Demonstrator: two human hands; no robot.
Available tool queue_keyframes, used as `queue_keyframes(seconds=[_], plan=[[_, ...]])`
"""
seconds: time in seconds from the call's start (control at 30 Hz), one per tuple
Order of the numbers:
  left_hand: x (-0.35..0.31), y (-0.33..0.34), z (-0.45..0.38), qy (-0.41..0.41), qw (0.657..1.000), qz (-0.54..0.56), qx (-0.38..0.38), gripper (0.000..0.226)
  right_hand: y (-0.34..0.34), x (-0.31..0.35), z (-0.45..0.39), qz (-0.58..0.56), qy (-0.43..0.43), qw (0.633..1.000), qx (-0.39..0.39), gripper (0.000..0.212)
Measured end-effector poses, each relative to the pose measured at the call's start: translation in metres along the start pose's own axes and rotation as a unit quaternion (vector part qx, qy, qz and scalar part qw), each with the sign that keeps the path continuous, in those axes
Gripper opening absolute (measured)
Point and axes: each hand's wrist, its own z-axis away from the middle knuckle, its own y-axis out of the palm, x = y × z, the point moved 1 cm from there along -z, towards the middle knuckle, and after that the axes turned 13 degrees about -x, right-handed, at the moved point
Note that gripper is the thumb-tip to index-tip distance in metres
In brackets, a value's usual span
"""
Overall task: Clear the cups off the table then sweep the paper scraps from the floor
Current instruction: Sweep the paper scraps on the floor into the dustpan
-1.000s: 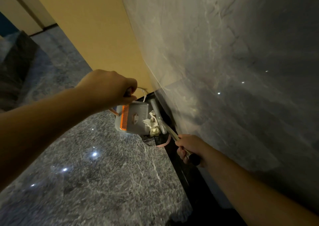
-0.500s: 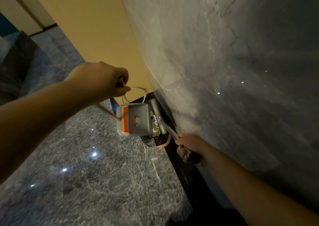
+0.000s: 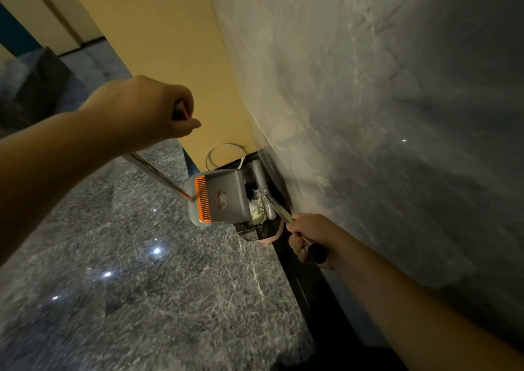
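- Left hand [image 3: 147,107]: fist wrapped round the top of a metal handle [image 3: 158,176] running down to the dustpan.
- Dustpan [image 3: 219,199]: grey, orange comb teeth [image 3: 203,199] along its left edge, tipped over a small bin by the wall.
- Bin liner [image 3: 249,233]: black, with a pink rim [image 3: 273,236] showing at the near side; bin itself mostly hidden under dustpan and broom.
- Paper scraps [image 3: 256,212]: white and pale yellow crumpled pieces, lodged between dustpan mouth and broom head, over the bin opening.
- Right hand [image 3: 310,239]: fingers curled round the broom handle [image 3: 280,212], black end cap [image 3: 317,253] poking out behind the palm.
- Broom head [image 3: 262,186]: grey, set along the wall side of the bin, touching the scraps.
- White cable loop [image 3: 225,155]: on the floor just behind the dustpan, against the tan panel [image 3: 170,44].
- Marble wall [image 3: 368,115]: grey, close on the right, black skirting [image 3: 295,274] at its foot.
- Floor [image 3: 141,285]: polished grey stone, spot reflections of lights.
- Dark block [image 3: 42,84]: far left, well apart, kind not discernible.
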Motion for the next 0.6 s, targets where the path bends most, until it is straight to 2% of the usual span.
queue_keyframes(seconds=[0.17,0.3,0.43,0.6], plan=[[-0.005,-0.006,-0.002,-0.017,0.999,0.017,-0.021,0.046,0.004,0.001,0.008,0.028,-0.005,1.0,0.012,0.029],[-0.014,0.007,-0.003,-0.04,0.999,0.024,-0.025,0.037,0.007,0.004,0.014,0.025,0.0,0.999,0.02,0.017],[-0.017,0.029,0.002,-0.077,0.996,0.037,-0.025,0.032,0.011,0.006,0.021,0.011,-0.011,1.0,0.023,0.032],[-0.011,0.044,0.012,-0.1,0.994,0.05,-0.018,0.035,0.013,0.004,0.023,0.03,-0.022,0.998,0.041,0.018]])
